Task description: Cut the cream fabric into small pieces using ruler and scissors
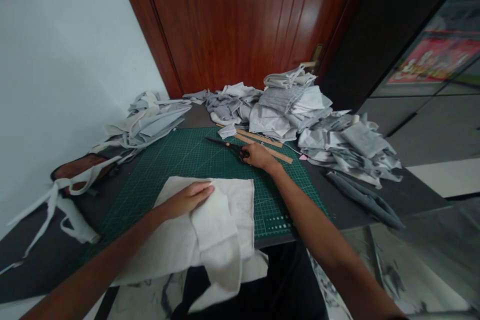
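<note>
Scissors (228, 144): over green cutting mat (161, 167), blades pointing left, beyond white cloth (243, 200).
Right hand (258, 155): fingers closed around scissor handles.
Left hand (193, 196): on white cloth; can't tell if pinching or just pressing.
Cloth overhang: near part droops off table (418, 196).
Wooden strips (262, 138): just beside right hand.
</note>
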The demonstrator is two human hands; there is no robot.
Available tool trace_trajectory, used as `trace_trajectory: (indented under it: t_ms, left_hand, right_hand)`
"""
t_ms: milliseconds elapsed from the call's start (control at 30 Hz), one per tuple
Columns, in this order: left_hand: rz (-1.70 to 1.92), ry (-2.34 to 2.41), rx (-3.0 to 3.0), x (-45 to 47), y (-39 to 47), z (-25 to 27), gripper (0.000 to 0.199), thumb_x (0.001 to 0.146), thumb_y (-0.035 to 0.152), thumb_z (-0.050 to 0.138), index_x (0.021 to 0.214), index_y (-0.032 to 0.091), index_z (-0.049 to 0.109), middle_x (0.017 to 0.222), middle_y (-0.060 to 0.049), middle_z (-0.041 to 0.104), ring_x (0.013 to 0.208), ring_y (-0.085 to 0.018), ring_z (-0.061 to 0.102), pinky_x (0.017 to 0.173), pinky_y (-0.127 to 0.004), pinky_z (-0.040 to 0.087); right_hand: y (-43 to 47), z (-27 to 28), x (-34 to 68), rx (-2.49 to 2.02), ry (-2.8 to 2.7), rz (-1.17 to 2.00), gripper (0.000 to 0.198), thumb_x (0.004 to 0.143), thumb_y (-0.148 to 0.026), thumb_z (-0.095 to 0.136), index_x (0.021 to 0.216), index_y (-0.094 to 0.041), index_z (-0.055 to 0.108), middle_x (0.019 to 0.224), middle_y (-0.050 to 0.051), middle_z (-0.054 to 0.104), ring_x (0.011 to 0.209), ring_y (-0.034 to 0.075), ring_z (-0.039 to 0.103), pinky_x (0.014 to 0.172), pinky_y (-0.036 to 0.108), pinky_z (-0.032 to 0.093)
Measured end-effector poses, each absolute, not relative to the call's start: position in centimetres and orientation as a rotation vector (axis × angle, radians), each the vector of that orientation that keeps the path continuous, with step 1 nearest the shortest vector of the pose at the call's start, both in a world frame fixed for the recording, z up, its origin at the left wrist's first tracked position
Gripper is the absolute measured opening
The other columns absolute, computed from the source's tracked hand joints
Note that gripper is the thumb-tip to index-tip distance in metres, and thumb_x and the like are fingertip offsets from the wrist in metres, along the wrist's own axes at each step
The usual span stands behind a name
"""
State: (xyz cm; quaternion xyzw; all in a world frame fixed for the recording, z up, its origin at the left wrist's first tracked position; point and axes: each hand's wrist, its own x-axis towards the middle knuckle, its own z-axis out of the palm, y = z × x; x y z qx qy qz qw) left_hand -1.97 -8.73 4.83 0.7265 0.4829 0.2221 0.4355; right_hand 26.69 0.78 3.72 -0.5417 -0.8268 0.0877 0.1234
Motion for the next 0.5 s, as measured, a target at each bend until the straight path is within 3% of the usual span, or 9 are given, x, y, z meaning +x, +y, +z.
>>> trace_trajectory:
  t_ms: [100, 367, 500]
  left_hand:
    - [0.741, 1.313, 1.754, -3.1, -7.5, 3.3, 0.039, 0.075, 0.065, 0.075, 0.080, 0.026, 0.076, 0.096, -0.007, 0.078, 0.109, -0.035, 0.067, 0.102, -0.041, 0.053]
    - [0.829, 1.442, 1.783, -7.0, -2.2, 3.9, 0.033, 0.080, 0.058, 0.070, 0.079, 0.025, 0.072, 0.092, -0.003, 0.076, 0.108, -0.033, 0.065, 0.101, -0.039, 0.052]
    - [0.946, 1.422, 1.699, -9.2, 1.3, 5.2, 0.027, 0.078, 0.051, 0.071, 0.084, 0.025, 0.068, 0.089, -0.003, 0.074, 0.126, -0.032, 0.058, 0.101, -0.037, 0.053]
  right_hand:
    - [0.8, 3.8, 26.6, -1.607, -2.421, 0.259, 0.020, 0.092, -0.023, 0.066, 0.108, -0.015, 0.077, 0.102, 0.013, 0.078, 0.093, 0.022, 0.069, 0.077, 0.027, 0.043]
    - [0.2, 4.9, 26.8, -1.731, -2.442, 0.223, 0.023, 0.093, -0.022, 0.066, 0.112, -0.015, 0.076, 0.111, 0.017, 0.077, 0.103, 0.028, 0.071, 0.084, 0.030, 0.048]
    - [-0.2, 5.7, 27.4, -1.826, -2.431, 0.198, 0.023, 0.094, -0.020, 0.063, 0.112, -0.013, 0.075, 0.114, 0.019, 0.076, 0.104, 0.029, 0.072, 0.087, 0.032, 0.050]
